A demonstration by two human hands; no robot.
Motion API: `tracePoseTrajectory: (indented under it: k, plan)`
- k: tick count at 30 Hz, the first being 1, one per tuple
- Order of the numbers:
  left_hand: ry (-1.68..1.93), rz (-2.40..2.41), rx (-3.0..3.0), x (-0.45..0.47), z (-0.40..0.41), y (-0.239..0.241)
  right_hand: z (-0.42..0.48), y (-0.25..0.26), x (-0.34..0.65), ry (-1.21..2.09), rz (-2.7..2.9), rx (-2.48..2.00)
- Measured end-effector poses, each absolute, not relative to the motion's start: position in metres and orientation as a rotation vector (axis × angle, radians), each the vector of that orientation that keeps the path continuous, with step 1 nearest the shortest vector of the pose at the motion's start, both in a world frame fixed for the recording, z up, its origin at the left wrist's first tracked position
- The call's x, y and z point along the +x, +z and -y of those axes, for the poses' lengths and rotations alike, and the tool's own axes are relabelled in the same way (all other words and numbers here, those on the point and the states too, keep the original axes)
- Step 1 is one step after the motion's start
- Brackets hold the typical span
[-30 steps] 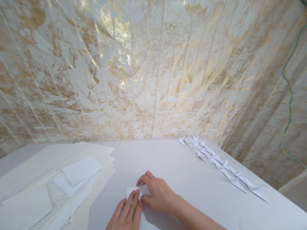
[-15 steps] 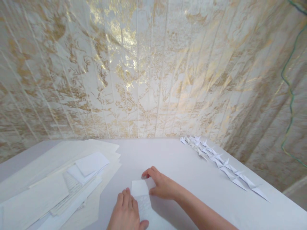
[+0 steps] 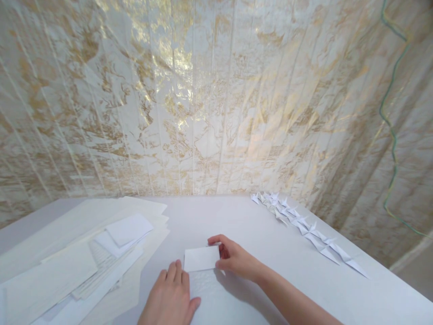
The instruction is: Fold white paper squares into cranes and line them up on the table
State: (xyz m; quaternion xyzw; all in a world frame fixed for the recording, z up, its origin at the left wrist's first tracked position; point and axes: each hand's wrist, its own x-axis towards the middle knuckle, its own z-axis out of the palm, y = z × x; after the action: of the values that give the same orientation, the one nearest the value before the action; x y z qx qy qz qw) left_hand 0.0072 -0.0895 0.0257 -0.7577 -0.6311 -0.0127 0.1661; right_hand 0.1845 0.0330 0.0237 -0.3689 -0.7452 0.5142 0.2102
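A white sheet of paper (image 3: pixel 203 275) lies on the white table (image 3: pixel 270 262) in front of me, its far flap raised and folded toward me. My right hand (image 3: pixel 233 259) pinches the right edge of that flap between thumb and fingers. My left hand (image 3: pixel 171 298) lies flat with fingers together, pressing the left side of the sheet down near the fold.
A loose pile of white and cream sheets (image 3: pixel 84 253) covers the table's left side. A row of several folded white paper cranes (image 3: pixel 304 228) runs along the right edge. A gold-patterned wall (image 3: pixel 216 99) stands behind; a green cable (image 3: pixel 392 126) hangs at right.
My right hand has lifted the paper's far flap and turned it over toward me. My left hand slid back and left along the sheet. The view shifted slightly.
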Motion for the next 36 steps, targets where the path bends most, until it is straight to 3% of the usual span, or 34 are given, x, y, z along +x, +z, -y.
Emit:
tracePoseTrajectory:
  k: [4, 8, 14, 22, 31, 36]
  plan:
    - [-0.403, 1.785, -2.185, -0.012, 0.077, 0.018, -0.039, 0.022, 0.173, 1.320, 2.101, -0.932]
    - [-0.894, 1.750, -2.213, -0.018, 0.067, 0.002, -0.041, 0.017, 0.169, 1.538, 1.830, -0.739]
    - [-1.511, 2.106, -2.123, -0.011, 0.063, -0.003, -0.043, 0.013, 0.172, 1.761, 1.531, -0.581]
    - [-2.065, 2.441, -1.844, -0.018, 0.052, 0.015, -0.044, 0.014, 0.171, 1.783, 1.445, -0.598]
    - [-2.547, 2.430, -1.924, -0.010, 0.056, 0.027, -0.034, 0.017, 0.171, 1.818, 1.553, -0.479]
    - [-2.614, 2.512, -1.951, -0.011, 0.060, 0.030, -0.026, 0.021, 0.172, 1.486, 1.900, -0.562]
